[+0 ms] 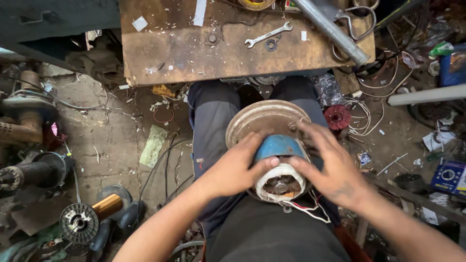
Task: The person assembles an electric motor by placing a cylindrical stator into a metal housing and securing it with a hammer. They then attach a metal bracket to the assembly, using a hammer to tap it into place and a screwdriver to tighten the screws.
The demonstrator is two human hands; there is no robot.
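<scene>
Head view, seated position. A blue-cased electric motor stator with white-taped windings [280, 162] rests on the person's lap, against a round grey metal end plate [257, 119] behind it. Left hand [236, 167] wraps the stator's left side, fingers [252, 145] curled over the blue casing, thumb at the winding rim. Right hand [327, 162] lies on the right side — fingers spread wide over casing and plate edge, thumb touching the white winding. Red and white lead wires [310, 211] trail from the underside of the stator.

Ahead of the knees: a worn, rust-brown wooden bench [170, 53], littered with white shavings and scraps. On it, a silver open-ended spanner [268, 35] and just beside it a small dark washer [271, 45]; a grey metal pipe [330, 29] crosses the right corner.

Floor — bare concrete, dirty, strewn with wire offcuts. Lower left, a copper wire spool with a black flange [90, 216]. Right of the knee, a small red ribbed disc [337, 117] beside loose white wire coils [361, 116].
</scene>
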